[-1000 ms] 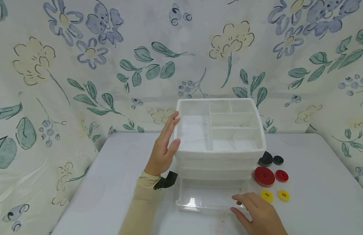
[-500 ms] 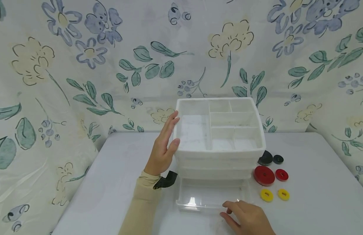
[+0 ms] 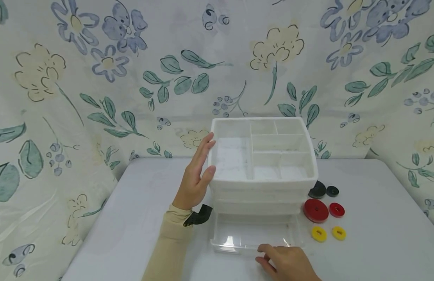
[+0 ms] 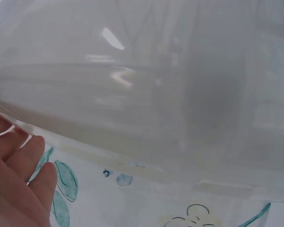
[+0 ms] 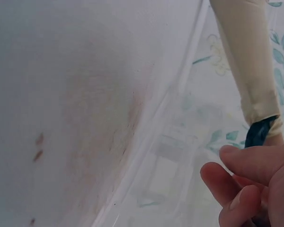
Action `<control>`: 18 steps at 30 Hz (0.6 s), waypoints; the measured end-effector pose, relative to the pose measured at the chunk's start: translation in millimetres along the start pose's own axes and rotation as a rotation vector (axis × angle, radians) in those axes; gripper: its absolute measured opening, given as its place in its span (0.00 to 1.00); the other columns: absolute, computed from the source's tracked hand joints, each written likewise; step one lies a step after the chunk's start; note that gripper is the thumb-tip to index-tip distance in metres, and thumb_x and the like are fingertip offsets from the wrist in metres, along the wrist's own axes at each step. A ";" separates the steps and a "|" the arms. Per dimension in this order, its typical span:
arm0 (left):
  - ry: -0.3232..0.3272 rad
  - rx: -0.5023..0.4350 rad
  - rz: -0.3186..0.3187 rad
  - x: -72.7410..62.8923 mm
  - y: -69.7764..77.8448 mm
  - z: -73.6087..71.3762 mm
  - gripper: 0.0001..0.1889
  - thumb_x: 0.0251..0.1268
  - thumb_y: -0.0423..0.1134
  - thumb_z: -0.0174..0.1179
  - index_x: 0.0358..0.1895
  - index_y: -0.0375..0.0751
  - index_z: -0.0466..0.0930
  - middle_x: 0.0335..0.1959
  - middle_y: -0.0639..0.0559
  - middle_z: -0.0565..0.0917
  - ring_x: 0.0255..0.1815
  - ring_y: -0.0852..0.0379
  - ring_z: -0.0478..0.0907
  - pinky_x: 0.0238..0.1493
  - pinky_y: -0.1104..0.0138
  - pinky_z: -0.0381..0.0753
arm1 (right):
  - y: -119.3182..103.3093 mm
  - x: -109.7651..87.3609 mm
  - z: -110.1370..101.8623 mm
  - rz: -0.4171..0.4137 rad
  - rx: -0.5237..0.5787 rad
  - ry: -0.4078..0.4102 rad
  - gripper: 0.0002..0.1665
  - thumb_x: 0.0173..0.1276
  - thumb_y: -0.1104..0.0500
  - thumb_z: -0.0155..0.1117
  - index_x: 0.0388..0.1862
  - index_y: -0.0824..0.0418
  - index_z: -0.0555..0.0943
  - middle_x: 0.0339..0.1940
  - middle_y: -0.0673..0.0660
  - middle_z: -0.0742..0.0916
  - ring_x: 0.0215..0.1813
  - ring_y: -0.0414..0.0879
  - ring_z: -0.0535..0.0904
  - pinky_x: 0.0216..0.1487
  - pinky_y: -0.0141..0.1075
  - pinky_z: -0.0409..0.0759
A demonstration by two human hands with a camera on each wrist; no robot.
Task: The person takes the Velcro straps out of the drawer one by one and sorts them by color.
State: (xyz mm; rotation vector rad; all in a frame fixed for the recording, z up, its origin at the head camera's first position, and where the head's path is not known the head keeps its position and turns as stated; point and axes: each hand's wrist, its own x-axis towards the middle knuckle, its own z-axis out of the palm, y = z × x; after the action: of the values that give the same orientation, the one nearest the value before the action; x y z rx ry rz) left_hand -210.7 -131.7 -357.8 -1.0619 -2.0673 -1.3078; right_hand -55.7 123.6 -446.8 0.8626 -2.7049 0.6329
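Observation:
A white desktop organizer (image 3: 264,191) with a divided top tray stands on the table. Its clear drawer (image 3: 248,230) sticks out at the bottom front. My left hand (image 3: 193,183) rests against the organizer's left side, fingers extended along it. In the left wrist view, the fingertips (image 4: 38,144) lie near the edge of the pale plastic wall. My right hand (image 3: 287,263) is at the drawer's front edge, fingers loosely bent and thumb apart. The right wrist view shows nothing between the right hand's fingers (image 5: 225,184); whether they touch the drawer, I cannot tell.
Right of the organizer lie round discs in pairs: a large black disc (image 3: 318,190), partly hidden, and a small black one (image 3: 333,191); a large red one (image 3: 315,210) and a small red one (image 3: 336,210); two yellow ones (image 3: 319,234). Floral cloth (image 3: 188,97) hangs behind the table.
My right hand has moved left along the drawer's front, from its right corner towards the middle. The left hand, organizer and discs have stayed in place.

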 end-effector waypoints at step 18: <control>-0.006 0.000 -0.015 0.2 0.3 0.0 0.31 0.73 0.36 0.45 0.77 0.33 0.57 0.81 0.46 0.54 0.81 0.49 0.49 0.79 0.55 0.51 | -4.6 10.0 18.2 -0.127 -0.172 0.232 0.20 0.45 0.57 0.86 0.33 0.55 0.83 0.09 0.42 0.75 0.12 0.32 0.70 0.19 0.14 0.61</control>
State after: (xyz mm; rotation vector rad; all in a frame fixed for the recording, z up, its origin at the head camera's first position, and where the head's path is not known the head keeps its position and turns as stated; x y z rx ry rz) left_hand -210.7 -131.6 -357.4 -1.0534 -2.0837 -1.3140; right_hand -62.6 106.8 -457.8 0.8515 -2.4333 0.4359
